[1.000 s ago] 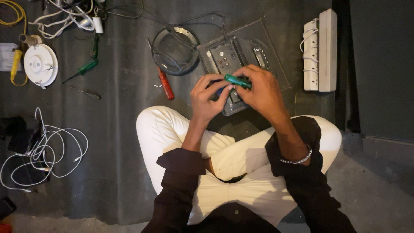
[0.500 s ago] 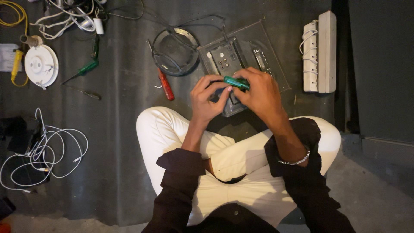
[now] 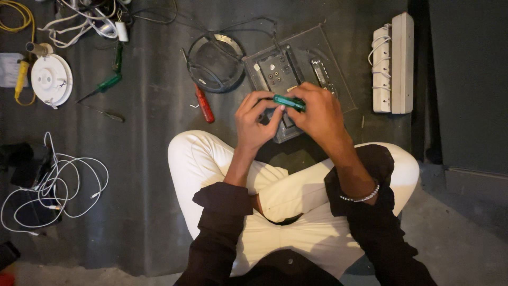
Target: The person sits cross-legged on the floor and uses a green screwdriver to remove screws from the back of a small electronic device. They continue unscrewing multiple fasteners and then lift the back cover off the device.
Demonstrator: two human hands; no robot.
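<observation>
Seen from the head view, both hands meet over the near edge of a flat grey switch plate with round sockets (image 3: 280,74). The right hand (image 3: 317,114) pinches a short green-handled screwdriver (image 3: 289,102) between thumb and fingers, closed around its right end. The left hand (image 3: 254,122) curls against the tool's left end, its fingertips touching it; whether it grips the tool or only steadies it cannot be told. The two hands sit together, nearly knuckle to knuckle, just above the person's crossed legs in white trousers (image 3: 211,159).

Just beyond the hands, the plate rests on a clear square sheet (image 3: 338,63), whose far and right edges run clear of the fingers. Left of the plate and touching its corner lies a dark round disc looped with black wire (image 3: 214,63). A red-handled screwdriver (image 3: 203,106) lies near the left hand, on its outer side. Farther left, well apart, are a second green-handled screwdriver (image 3: 108,83) and a white round ceiling fitting (image 3: 51,79). To the right of the right hand, past a strip of dark floor mat (image 3: 153,159), stands a long white power strip (image 3: 392,63). A loose coil of white cable (image 3: 53,185) lies far out beyond the left knee.
</observation>
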